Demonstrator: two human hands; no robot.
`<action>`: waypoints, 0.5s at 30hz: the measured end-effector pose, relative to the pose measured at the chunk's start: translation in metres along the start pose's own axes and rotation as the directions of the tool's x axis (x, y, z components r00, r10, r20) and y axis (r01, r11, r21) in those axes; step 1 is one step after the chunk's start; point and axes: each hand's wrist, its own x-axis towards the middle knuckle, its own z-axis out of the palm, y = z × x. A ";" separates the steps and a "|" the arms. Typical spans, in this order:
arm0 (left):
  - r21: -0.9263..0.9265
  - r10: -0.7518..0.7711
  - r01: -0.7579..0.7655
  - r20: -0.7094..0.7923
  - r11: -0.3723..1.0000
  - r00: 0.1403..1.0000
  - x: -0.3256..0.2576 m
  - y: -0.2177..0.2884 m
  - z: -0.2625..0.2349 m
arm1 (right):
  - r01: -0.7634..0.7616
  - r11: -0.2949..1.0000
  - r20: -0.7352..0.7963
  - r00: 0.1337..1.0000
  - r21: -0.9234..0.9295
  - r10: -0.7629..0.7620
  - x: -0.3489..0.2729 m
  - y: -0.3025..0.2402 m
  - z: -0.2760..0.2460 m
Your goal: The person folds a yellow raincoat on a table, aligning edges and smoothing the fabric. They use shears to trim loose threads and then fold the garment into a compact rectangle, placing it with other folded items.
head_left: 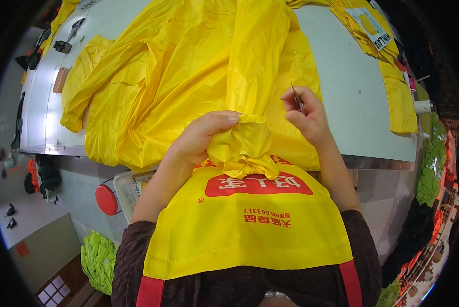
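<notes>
A large, thin, shiny yellow raincoat-like garment (188, 66) is spread over the table and hangs over its near edge toward my lap. My left hand (201, 134) is closed on a stitched edge of it, thumb on top, with the gathered cloth bunched below. To the right of that edge, raised over the garment, my right hand (314, 120) is closed round small thread snips (298, 100). Their dark pointed tip sticks up past the fingers and is apart from the cloth.
On the pale table (342, 102), folded yellow pieces (397, 100) lie at the right. At the left are a brown block (61, 80) and a small black object (62, 47). A red round stool (106, 200) and a white basket (129, 190) stand below the table's near edge.
</notes>
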 end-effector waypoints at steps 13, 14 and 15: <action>0.469 0.270 -0.379 0.286 0.797 0.920 0.005 -0.010 -0.023 | -0.071 0.997 -0.199 0.978 -0.036 0.063 0.004 0.016 0.035; 0.575 0.329 -0.437 0.288 0.692 0.899 0.005 -0.017 -0.021 | -0.042 0.996 -0.258 0.966 -0.074 0.022 0.011 0.014 0.039; 0.530 0.272 -0.328 0.184 0.782 0.945 0.006 -0.022 -0.019 | -0.016 0.994 -0.315 0.949 -0.112 -0.020 0.017 0.013 0.041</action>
